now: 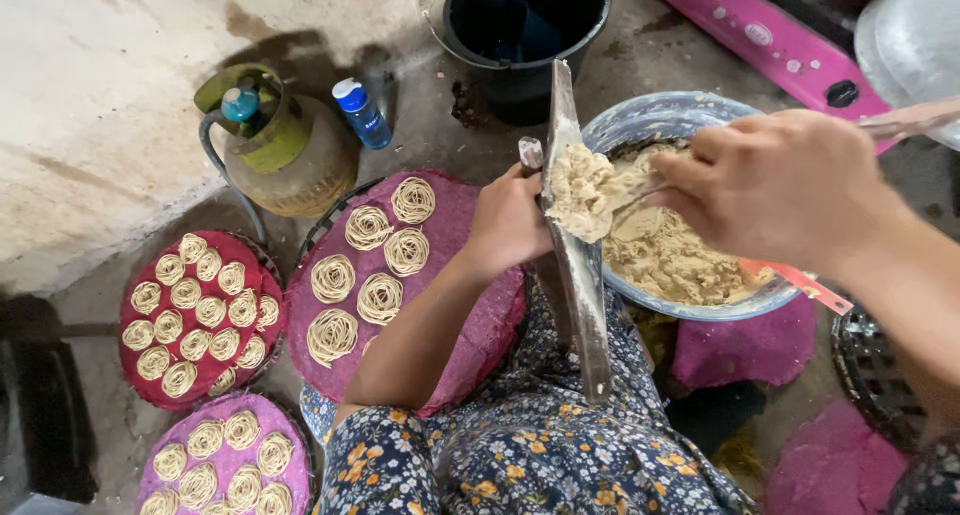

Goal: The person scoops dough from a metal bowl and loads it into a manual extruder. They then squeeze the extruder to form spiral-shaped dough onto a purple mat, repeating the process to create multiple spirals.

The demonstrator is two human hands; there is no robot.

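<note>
Round trays of noodle coils (365, 275) are spread on the floor at left, by a gas cylinder (285, 145). A metal press (570, 245) (long axis near vertical, tip toward the bucket (525, 25)) is clasped by the left hand (510, 220). Right hand (780, 185) grip is closed on a spoon (640, 190) over the dough bowl (680, 210).

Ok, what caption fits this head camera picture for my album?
Left hand steadies a metal press while right hand spoons dough from a bowl.

soft, even daylight, fairly bright; a dim shadow falls just behind the gas cylinder (285, 150) on the pale wall, the far lower-left corner is dark, edges bend slightly.
</note>
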